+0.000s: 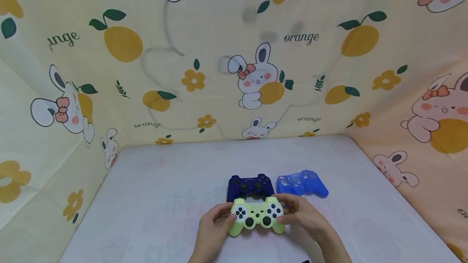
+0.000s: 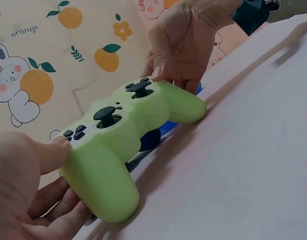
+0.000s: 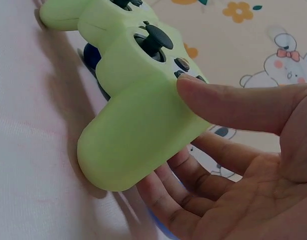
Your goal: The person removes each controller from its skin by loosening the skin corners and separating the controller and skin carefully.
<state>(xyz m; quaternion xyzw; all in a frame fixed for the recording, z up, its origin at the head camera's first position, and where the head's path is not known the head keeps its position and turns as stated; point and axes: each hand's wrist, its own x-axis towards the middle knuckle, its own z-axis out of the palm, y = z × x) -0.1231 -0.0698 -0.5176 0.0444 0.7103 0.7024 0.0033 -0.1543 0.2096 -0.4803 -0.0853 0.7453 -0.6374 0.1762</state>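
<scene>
Both hands hold a lime-green game controller (image 1: 257, 213) above the table, its buttons and two black sticks facing up. My left hand (image 1: 213, 228) grips its left end, with the thumb near the direction buttons and the fingers underneath. At the opposite end my right hand (image 1: 305, 218) pinches it, the thumb (image 3: 228, 102) on top beside the round buttons and the fingers below. Right behind it lies a dark blue controller (image 1: 250, 186), partly covered by the green one. A bright blue controller or shell (image 1: 301, 184) rests at the back right, its kind hard to tell.
A whitish table (image 1: 164, 190) carries everything. Cloth walls (image 1: 219, 23) printed with rabbits and oranges enclose it at the back, left and right. A small dark object (image 1: 306, 261) shows at the bottom edge of the head view, mostly cut off.
</scene>
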